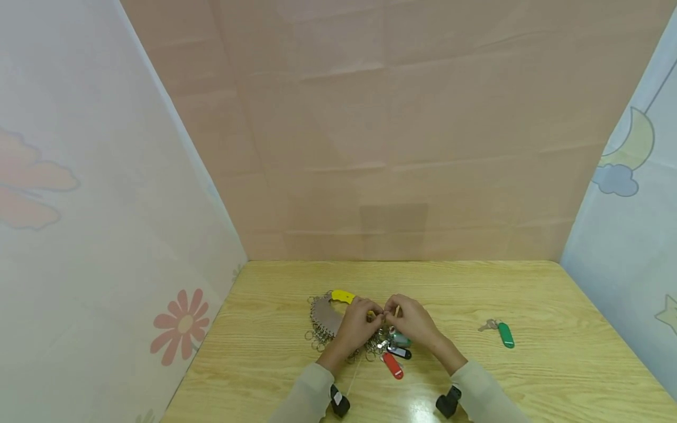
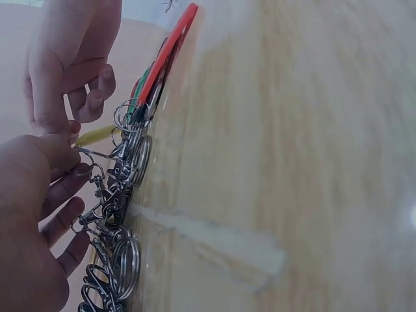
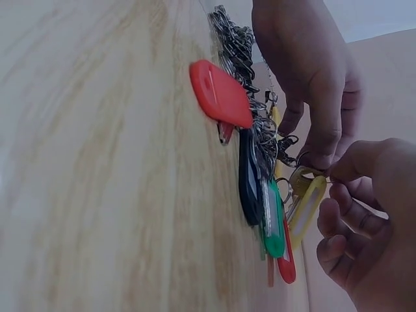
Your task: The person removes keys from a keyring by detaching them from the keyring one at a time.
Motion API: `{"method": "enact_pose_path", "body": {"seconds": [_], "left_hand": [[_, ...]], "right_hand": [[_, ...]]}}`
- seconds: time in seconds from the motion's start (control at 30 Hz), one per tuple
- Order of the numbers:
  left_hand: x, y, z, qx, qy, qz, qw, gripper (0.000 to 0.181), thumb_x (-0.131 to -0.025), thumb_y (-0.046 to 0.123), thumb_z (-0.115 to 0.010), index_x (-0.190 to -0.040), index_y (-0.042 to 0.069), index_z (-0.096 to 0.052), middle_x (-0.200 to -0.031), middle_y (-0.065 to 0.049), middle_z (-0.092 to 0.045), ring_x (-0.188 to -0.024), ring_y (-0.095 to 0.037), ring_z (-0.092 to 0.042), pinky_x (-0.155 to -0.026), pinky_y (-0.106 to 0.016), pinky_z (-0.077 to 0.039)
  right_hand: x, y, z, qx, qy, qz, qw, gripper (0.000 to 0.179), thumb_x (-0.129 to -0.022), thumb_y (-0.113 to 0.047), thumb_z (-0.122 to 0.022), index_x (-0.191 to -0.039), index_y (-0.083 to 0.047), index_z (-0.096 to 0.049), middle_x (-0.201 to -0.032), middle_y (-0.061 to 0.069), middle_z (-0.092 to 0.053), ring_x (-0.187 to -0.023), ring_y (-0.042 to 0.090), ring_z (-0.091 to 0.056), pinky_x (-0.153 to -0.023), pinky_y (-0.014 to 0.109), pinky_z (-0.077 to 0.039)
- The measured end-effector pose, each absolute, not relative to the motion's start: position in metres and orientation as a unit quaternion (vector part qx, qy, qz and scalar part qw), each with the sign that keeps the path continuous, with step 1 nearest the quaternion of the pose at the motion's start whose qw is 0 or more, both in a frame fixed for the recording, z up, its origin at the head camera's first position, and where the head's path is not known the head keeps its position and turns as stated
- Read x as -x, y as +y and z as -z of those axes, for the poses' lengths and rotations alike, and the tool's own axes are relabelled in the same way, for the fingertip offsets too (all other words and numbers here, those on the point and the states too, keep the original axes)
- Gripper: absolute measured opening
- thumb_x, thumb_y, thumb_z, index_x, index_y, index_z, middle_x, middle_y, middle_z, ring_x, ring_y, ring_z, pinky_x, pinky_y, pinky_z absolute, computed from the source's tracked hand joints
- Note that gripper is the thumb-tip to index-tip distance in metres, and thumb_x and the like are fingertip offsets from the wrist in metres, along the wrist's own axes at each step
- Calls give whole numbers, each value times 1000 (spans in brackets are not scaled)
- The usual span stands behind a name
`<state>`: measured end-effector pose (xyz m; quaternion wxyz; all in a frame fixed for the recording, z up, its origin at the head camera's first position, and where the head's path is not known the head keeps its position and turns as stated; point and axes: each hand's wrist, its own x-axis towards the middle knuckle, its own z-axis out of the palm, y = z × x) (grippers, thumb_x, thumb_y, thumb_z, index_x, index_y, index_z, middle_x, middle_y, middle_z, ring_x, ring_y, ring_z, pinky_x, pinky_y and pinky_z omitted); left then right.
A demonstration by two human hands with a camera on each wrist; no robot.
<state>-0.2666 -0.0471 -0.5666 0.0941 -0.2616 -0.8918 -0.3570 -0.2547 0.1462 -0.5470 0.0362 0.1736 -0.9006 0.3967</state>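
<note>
Both hands meet at their fingertips over a crescent-shaped key holder (image 1: 327, 314) with a yellow handle (image 1: 344, 296) and many metal clips and rings along its edge. My left hand (image 1: 358, 323) pinches a small split ring (image 2: 82, 156) on one clip. Opposite it, my right hand (image 1: 415, 323) pinches the ring of a yellow key tag (image 3: 308, 211), its key hanging beside it. A red key tag (image 1: 392, 365), a black key tag (image 1: 399, 352) and a green key tag (image 3: 273, 221) lie close under the hands. Fingers hide part of the pinched rings.
A key with a green tag (image 1: 506, 335) lies apart on the right of the wooden table (image 1: 555, 382). Patterned sheets stand at left and right, with a plain tan sheet (image 1: 402, 129) behind the table. Black wrist cameras sit on both sleeves.
</note>
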Motion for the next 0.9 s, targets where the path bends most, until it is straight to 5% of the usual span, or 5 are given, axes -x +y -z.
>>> {"method": "enact_pose_path", "body": {"seconds": [0.9], "left_hand": [[267,-50,569,260,-886,372,98,7,-100,18,-75,-99,20,-81,-96,8,-75,-93,-8,-53,-81,-24,-44]], "right_hand": [[255,147,551,-191,-879,-437,12,5,-102,-13,-68,-97,-14,-68,-89,-3,-66,-62,3,-54,-57,23,-48]]}}
